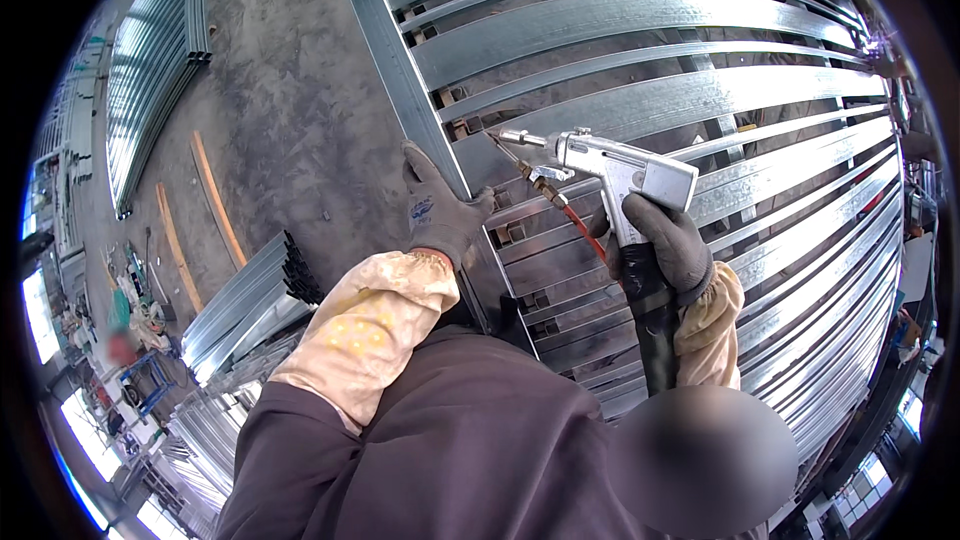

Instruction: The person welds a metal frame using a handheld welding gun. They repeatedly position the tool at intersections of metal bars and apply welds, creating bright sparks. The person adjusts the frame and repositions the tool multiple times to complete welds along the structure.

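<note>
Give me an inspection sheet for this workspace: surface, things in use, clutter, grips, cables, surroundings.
Surface: slatted metal frame, shiny, with an edge beam along its left side.
Things in use: silver gun, pointing left over the frame.
Clutter: two wooden strips and stacked metal tubes on the grey floor.
Grips: left grip, gloved, spread across the edge beam; right grip, gloved, closed around the gun.
Cables: red hose beside the gun; thick black cable running down from it.
Surroundings: bright windows near the left rim.

Qty: 2 gloved hands [440, 212] [672, 248], 1 welding gun [622, 168], 2 wood pcs [217, 198] [178, 248].
</note>
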`<action>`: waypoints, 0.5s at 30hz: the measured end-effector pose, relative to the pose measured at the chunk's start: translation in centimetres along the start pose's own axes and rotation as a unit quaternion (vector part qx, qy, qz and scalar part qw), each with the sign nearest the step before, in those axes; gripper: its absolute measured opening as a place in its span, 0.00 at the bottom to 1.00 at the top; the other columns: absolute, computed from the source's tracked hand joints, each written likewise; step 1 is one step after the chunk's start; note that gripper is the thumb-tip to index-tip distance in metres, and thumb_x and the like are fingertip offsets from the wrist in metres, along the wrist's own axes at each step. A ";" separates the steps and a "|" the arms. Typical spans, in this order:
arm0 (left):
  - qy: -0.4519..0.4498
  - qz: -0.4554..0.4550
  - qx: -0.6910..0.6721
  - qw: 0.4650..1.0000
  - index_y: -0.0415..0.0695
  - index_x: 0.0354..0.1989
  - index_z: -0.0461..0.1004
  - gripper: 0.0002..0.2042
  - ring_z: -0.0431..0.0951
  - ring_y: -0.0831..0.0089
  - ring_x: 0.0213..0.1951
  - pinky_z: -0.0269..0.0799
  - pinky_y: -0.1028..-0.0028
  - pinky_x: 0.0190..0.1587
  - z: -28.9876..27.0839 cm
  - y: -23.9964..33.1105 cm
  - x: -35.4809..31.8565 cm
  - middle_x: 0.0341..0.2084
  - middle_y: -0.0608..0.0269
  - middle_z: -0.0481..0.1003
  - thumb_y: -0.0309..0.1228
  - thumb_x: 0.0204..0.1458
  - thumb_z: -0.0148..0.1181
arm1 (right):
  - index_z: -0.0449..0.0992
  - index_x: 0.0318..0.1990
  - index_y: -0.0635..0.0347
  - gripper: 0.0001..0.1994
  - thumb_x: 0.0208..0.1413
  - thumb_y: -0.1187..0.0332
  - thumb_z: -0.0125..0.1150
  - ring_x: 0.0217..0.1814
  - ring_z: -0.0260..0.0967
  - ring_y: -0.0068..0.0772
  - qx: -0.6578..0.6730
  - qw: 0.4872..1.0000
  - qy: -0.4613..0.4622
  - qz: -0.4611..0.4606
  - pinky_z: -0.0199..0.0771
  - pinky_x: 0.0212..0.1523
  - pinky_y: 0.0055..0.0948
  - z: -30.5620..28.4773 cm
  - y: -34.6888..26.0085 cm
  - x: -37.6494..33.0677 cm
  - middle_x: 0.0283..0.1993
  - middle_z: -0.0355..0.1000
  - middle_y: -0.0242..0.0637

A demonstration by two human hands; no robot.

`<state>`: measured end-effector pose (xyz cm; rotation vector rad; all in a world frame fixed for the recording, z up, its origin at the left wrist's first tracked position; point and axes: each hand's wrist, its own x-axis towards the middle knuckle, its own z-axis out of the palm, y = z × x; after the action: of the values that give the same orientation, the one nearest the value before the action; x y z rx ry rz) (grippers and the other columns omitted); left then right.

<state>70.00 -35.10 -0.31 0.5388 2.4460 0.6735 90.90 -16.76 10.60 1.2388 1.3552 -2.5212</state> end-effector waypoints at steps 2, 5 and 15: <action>-0.011 -0.010 0.020 1.000 0.28 0.75 0.27 0.65 0.51 0.40 0.74 0.53 0.62 0.75 -0.1 0.3 0.1 0.73 0.25 0.44 0.41 0.41 0.76 | 0.74 0.53 0.68 0.17 0.66 0.61 0.59 0.25 0.77 0.30 -0.001 1.000 0.000 -0.004 0.79 0.23 0.26 -0.1 0.1 0.2 0.36 0.79 0.43; 0.009 -0.001 0.060 0.998 0.28 0.75 0.27 0.66 0.52 0.39 0.74 0.55 0.62 0.74 0.0 0.5 -0.1 0.72 0.25 0.45 0.41 0.41 0.77 | 0.74 0.53 0.68 0.17 0.66 0.61 0.58 0.25 0.76 0.29 0.001 1.000 -0.002 0.007 0.78 0.24 0.27 -0.1 0.2 0.6 0.35 0.79 0.42; 0.068 0.061 0.090 0.992 0.26 0.75 0.33 0.67 0.62 0.38 0.68 0.63 0.60 0.69 1.2 -1.1 0.2 0.67 0.26 0.54 0.45 0.35 0.78 | 0.75 0.52 0.67 0.16 0.66 0.63 0.61 0.26 0.76 0.27 -0.011 0.998 -0.029 0.045 0.78 0.26 0.27 0.0 0.8 2.6 0.40 0.78 0.39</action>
<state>70.31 -35.42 -1.86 0.7415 2.6356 0.5578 89.37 -16.41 8.34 1.1862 1.2818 -2.4534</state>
